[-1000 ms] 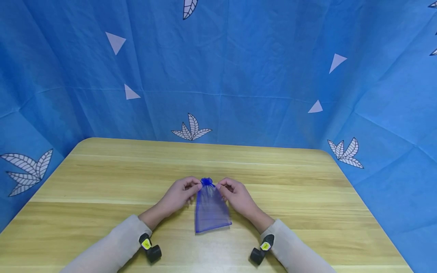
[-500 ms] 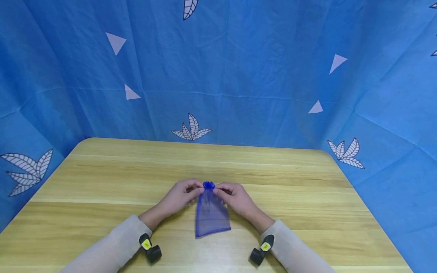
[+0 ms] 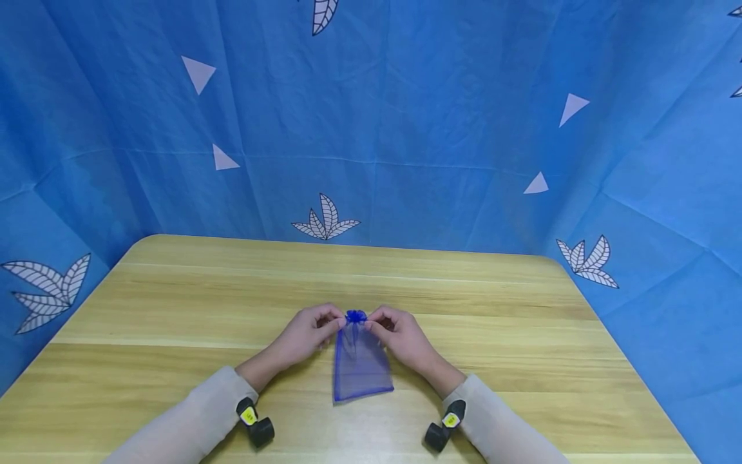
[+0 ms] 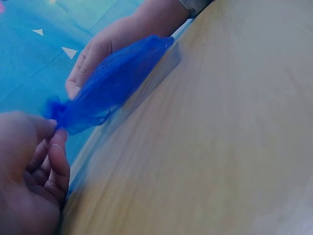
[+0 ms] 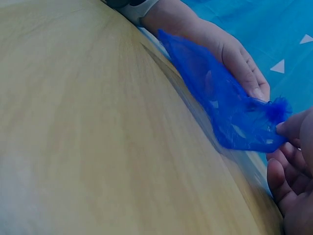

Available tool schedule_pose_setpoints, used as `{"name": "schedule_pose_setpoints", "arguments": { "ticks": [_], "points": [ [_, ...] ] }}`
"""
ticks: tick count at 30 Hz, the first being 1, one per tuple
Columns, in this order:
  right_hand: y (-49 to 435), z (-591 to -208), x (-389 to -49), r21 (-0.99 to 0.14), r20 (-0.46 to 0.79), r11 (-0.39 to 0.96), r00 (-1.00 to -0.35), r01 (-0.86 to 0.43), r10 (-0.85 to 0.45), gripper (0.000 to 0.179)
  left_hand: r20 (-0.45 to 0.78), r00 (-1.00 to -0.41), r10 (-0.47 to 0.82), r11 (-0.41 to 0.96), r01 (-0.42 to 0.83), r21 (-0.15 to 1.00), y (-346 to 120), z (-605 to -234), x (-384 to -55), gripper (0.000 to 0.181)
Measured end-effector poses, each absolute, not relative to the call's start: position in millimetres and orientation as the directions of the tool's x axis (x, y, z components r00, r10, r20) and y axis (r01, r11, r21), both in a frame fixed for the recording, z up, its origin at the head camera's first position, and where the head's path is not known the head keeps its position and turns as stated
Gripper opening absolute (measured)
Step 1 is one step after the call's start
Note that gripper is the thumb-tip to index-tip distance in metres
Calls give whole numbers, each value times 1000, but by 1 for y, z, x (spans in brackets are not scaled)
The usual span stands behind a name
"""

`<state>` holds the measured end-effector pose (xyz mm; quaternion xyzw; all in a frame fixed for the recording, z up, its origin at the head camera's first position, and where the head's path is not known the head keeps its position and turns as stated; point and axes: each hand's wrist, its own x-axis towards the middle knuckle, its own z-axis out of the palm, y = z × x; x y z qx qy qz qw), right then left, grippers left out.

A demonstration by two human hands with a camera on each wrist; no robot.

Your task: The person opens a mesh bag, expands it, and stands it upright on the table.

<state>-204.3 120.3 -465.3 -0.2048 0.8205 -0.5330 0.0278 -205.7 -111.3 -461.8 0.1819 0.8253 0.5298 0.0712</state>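
The left hand (image 3: 303,333) and right hand (image 3: 404,338) are pinching the blue bag (image 3: 364,370) near its top (all bunched up), each grip holding one side. It is showing between them, over the tabletop (image 3: 203,303).

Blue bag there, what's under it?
The wooden table, showing dimly through the sheer blue bag. Its gathered top is bunched too thickly to see through, so what's right beneath that is hidden.

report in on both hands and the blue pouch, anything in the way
Left hand and right hand pinching at opposite sides of gathered neck. Blue mesh drawstring pouch bunched at top, wider end toward person. No obstruction seen.
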Motion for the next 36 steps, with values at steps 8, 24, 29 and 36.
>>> {"name": "schedule_pose_setpoints", "arguments": {
  "ticks": [8,24,29,36],
  "points": [
    [117,-460,-202,-897,166,337,-925,-286,-343,7,80,-936,343,351,207,913,-110,-463,-206,8],
    [113,-428,-185,-917,140,319,-943,-239,-302,8,62,-954,293,272,145,951,-109,-464,-208,10],
    [113,-428,-186,-926,126,309,-949,-218,-291,8,42,-964,261,261,112,959,-109,-464,-208,10],
    [114,-429,-187,-934,124,293,-953,-206,-275,9,22,-973,228,223,75,972,-109,-463,-209,10]
  ]
}}
